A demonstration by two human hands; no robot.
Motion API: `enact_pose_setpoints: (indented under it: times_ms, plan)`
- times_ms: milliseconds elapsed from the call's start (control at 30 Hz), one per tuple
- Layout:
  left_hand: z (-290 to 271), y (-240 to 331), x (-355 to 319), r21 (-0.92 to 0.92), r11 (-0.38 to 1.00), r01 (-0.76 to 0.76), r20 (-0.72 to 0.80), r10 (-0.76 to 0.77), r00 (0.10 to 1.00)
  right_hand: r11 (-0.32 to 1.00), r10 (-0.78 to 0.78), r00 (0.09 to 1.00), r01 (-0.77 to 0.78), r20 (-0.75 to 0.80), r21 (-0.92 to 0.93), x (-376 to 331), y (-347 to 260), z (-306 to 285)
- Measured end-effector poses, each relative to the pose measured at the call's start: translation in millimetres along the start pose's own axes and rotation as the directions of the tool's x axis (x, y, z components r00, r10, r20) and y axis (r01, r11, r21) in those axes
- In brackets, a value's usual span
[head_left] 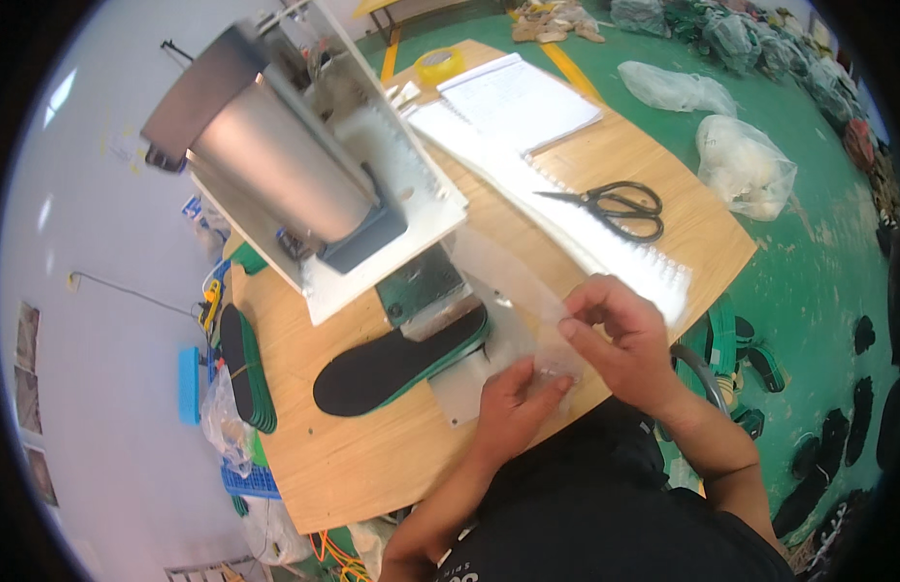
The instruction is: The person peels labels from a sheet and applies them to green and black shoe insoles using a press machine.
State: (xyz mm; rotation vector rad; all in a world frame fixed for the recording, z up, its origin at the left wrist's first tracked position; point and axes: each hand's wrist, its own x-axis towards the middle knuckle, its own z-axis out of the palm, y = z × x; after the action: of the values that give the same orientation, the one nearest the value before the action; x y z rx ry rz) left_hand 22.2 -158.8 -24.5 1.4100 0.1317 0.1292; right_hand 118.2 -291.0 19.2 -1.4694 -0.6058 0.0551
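Observation:
A translucent plastic strip [508,275] runs from beside the machine [285,165] down to my two hands. Thumb and fingers of my right hand [617,335] pinch it near its right side. Lower down, my left hand [516,405] is closed at the strip's near end, its fingertips partly hidden. A black insole with a green edge [392,373] lies flat to the left of my left hand, its right end under the machine's dark metal block [421,286]. The machine has a white housing and a big silver cylinder.
Black-handled scissors [620,209] lie on white sheets beyond my right hand. Further back are a notebook [527,102] and a yellow tape roll [439,66]. Stacked insoles [244,369] stand at the wooden table's [358,475] left edge. Plastic bags [746,167] sit on the green floor.

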Motion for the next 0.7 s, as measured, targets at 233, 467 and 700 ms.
enact_pose_setpoints:
  times_ms: [233, 467, 700]
  plan:
    - [-11.4, -11.7, -1.6, -0.180, 0.963, 0.202, 0.022, -0.202, 0.979, 0.588, -0.168, 0.976, 0.214, 0.141, -0.780, 90.9, 90.2, -106.3]
    - [-18.3, -11.6, -1.2, -0.307, 0.921, 0.239, 0.076, -0.227, 0.971, 0.443, 0.244, 0.922, 0.169, 0.300, -0.881, 127.1, 76.8, -125.3]
    - [-13.3, -0.1, -3.4, -0.238, 0.936, 0.261, -0.079, -0.287, 0.955, 0.899, 0.319, 0.944, -0.271, 0.091, -0.343, 85.8, 20.6, -124.1]
